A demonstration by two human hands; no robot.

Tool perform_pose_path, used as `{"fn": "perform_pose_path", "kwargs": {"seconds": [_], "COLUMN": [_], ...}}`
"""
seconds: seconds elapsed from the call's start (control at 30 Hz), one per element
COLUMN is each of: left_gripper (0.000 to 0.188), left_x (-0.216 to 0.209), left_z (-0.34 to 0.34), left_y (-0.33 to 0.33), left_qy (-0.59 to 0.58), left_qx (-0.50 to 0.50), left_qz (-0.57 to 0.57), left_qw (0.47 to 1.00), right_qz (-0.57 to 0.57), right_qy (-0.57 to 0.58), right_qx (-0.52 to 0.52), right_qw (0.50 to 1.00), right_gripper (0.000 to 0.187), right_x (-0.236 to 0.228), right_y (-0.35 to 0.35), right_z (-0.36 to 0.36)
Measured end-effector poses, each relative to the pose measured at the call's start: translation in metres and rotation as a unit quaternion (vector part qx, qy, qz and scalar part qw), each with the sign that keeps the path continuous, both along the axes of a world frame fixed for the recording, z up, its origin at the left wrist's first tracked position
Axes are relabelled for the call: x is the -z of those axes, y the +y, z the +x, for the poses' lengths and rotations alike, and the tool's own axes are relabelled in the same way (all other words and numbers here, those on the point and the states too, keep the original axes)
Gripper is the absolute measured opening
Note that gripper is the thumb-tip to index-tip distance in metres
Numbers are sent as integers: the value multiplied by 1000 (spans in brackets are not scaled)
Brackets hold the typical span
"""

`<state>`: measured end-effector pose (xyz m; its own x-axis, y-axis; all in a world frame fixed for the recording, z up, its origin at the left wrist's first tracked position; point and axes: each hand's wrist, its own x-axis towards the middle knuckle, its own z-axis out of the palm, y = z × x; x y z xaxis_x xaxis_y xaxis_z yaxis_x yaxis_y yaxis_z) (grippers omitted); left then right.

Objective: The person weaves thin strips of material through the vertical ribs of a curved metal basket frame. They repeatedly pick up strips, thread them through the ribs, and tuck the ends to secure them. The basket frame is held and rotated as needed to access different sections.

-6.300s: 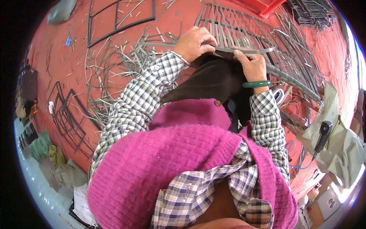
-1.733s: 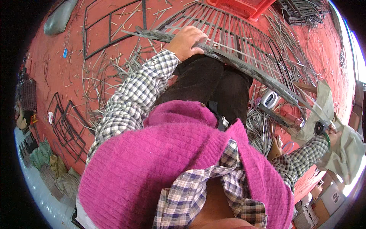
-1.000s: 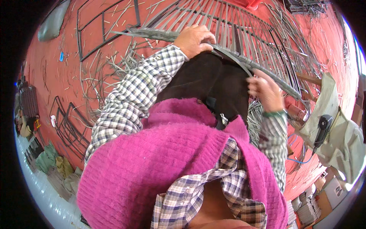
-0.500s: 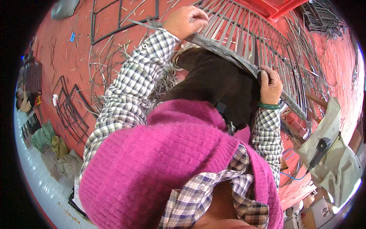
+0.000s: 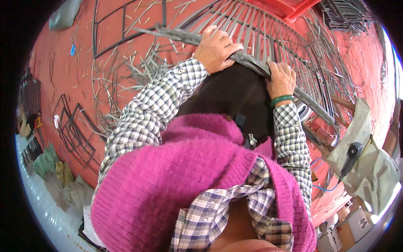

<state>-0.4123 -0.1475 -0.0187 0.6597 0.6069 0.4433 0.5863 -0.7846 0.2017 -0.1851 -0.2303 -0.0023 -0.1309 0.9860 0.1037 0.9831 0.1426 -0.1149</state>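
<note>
Across my lap lies a frame strung with long grey flat strips (image 5: pixel 246 26), which fan away from me. Its near edge is a thick woven band (image 5: pixel 252 63). My left hand (image 5: pixel 217 49) is wrapped over this band, thumb pointing right and fingers curled on the far side. A short way to the right, my right hand (image 5: pixel 281 80) grips the same band, its fingertips hidden behind it. Past my left hand, the band runs on with a loose strip end (image 5: pixel 145 32) jutting out. Both hands are closed.
Cut strips (image 5: pixel 145 69) litter the red floor to the left, near a dark metal frame (image 5: pixel 95 40). More bare frames (image 5: pixel 77 126) lie farther left. On the right, a corded black-handled tool (image 5: pixel 351 158) rests on pale cloth (image 5: pixel 365 122). Red metalwork (image 5: pixel 289 8) stands at the far side.
My left hand has moved right and nearer me, closing round the woven band. My right hand has shifted slightly left, still on the band. The frame has turned or slid so more shows at left.
</note>
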Motion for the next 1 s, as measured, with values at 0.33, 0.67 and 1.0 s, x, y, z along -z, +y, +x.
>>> {"fn": "perform_pose_path", "kwargs": {"seconds": [0.33, 0.67, 1.0], "left_gripper": [44, 39, 41], "left_x": [-118, -133, -152], "left_z": [19, 47, 42], "left_y": [63, 92, 102], "left_qy": [-23, -13, 43], "left_qx": [24, 3, 31], "left_qz": [98, 74, -33], "left_qw": [995, 997, 998], "right_qz": [74, 82, 85], "right_qy": [48, 70, 66], "right_qx": [-80, -69, -81], "right_qw": [993, 992, 991], "right_gripper": [51, 51, 51], "right_x": [-122, -129, -130], "right_y": [66, 103, 110], "right_z": [46, 63, 67]}}
